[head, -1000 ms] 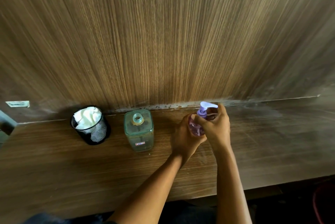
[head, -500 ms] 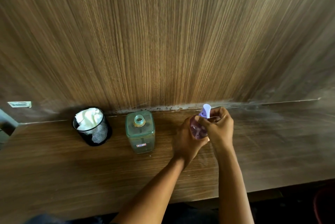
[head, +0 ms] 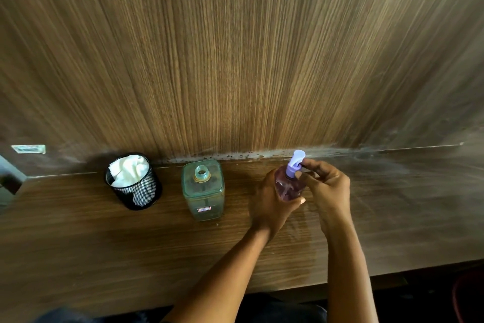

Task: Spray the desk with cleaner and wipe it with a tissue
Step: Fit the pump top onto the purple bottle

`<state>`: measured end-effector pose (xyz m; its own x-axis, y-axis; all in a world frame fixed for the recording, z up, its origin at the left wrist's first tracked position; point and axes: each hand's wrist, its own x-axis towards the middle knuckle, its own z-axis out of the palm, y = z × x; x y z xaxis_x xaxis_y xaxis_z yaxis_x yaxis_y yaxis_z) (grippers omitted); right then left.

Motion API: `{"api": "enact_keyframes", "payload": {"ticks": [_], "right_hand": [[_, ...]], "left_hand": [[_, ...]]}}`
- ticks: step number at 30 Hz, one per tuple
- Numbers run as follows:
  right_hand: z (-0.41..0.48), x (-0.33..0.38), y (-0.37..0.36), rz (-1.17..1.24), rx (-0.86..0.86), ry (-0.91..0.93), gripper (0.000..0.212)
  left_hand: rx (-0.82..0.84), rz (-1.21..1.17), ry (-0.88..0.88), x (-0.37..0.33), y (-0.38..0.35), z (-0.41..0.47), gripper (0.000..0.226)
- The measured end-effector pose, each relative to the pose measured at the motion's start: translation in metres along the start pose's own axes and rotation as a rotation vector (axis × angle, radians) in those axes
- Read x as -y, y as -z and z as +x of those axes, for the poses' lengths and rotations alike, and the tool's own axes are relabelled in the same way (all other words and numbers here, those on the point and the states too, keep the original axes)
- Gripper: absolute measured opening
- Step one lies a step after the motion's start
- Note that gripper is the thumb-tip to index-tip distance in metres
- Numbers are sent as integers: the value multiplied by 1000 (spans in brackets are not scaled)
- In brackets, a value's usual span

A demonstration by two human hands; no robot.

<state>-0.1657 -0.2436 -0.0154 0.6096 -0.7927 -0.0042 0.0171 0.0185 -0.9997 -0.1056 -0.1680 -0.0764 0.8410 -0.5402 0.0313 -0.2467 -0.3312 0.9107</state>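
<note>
Grips purple spray bottle [head: 289, 188] in left hand [head: 268, 203], pinches its lilac nozzle [head: 294, 163] with right hand [head: 328, 188], over desk [head: 78, 244]. Tissue [head: 129, 169] in mesh cup [head: 141, 191] well left of both hands, beyond open green bottle [head: 203, 191].

The spray bottle [head: 289, 186]: small, clear purple body, lilac pump head; upright, right of frame centre. The left hand [head: 267, 205] grips the body and the right hand [head: 327, 189] pinches the neck. The tissue [head: 129, 169]: white, crumpled, in a black mesh cup [head: 141, 194], left of centre. The desk [head: 78, 244]: dark wood grain, with a whitish film at right.
</note>
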Motion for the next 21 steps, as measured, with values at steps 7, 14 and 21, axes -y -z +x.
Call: {"api": "enact_keyframes", "payload": {"ticks": [7, 14, 21], "right_hand": [[3, -4, -9, -188, -48, 66, 31], [3, -8, -5, -104, 92, 7, 56], [6, -9, -12, -225, -90, 35, 19]], "left_hand": [[0, 11, 4, 3, -2, 0, 65], [-3, 37, 1, -1, 0, -3, 64], [9, 42, -24, 0, -1, -3, 61]]}}
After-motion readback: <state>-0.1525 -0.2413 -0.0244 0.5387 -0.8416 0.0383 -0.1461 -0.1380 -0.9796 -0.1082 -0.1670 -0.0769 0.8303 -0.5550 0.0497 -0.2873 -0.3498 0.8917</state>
